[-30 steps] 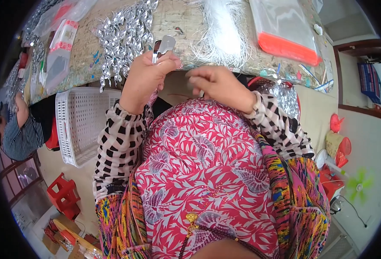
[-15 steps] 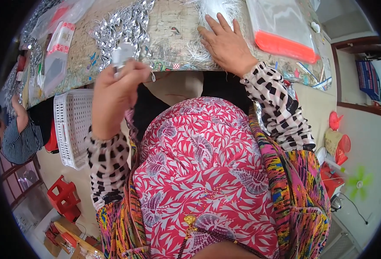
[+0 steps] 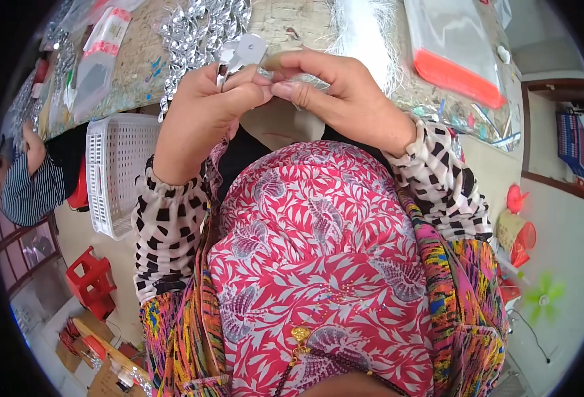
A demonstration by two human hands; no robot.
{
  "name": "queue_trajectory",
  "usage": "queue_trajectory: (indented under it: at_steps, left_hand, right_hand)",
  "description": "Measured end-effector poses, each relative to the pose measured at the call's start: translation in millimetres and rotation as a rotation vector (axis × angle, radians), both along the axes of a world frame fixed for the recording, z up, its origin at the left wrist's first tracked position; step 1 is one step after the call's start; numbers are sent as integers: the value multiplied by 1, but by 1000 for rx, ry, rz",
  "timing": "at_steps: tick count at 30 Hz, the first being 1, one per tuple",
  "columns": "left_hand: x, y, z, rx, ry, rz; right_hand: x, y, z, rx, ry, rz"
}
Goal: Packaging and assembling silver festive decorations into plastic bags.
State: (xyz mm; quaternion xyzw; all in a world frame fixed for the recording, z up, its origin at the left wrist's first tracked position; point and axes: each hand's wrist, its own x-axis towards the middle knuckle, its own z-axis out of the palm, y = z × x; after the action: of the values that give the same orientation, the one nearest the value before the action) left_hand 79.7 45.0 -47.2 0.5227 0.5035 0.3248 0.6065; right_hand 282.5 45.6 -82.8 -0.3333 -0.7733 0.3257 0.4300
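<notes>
My left hand [image 3: 203, 116] is closed on a shiny silver piece with a pale grey tag [image 3: 251, 47], which has a small hole and stands up above my fingers. My right hand [image 3: 355, 99] meets it, thumb and forefinger pinched against my left fingertips. Something thin and whitish shows between my right fingers, too small to make out. Beyond my left hand lies a pile of twisted silver ornaments [image 3: 203, 30]. Past my right hand is a bundle of fine white strings [image 3: 363, 40] on the worn table [image 3: 298, 20].
Clear plastic bags with a red-orange edge [image 3: 460, 76] lie at the right. A white plastic basket [image 3: 99, 178] stands below the table edge at left, with a red stool [image 3: 92, 284] behind it. Another person's striped sleeve [image 3: 34, 192] shows at far left. A green fan [image 3: 543, 299] is at right.
My right hand has left the white strings and come over to my left hand, its fingers now pinched. The view has shifted slightly, and the grey tag is no longer blurred.
</notes>
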Motion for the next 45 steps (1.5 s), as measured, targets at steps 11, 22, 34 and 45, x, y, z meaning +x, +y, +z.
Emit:
queue_trajectory:
  at_steps: [11,22,34,45]
  left_hand:
    - [-11,-2,-4,-70,4,5]
    - [6,-2,-16,9,114,-244]
    - [3,3,-10,-232,-389,-245]
    - [18,9,6,16,-343,-114]
  right_hand:
    - [-4,-9,-5,-250,-22,64]
    - [-14,-16,17,-440,378,-78]
    - [-9,-15,29,-108,205,-185]
    - [1,2,44,122,58,-308]
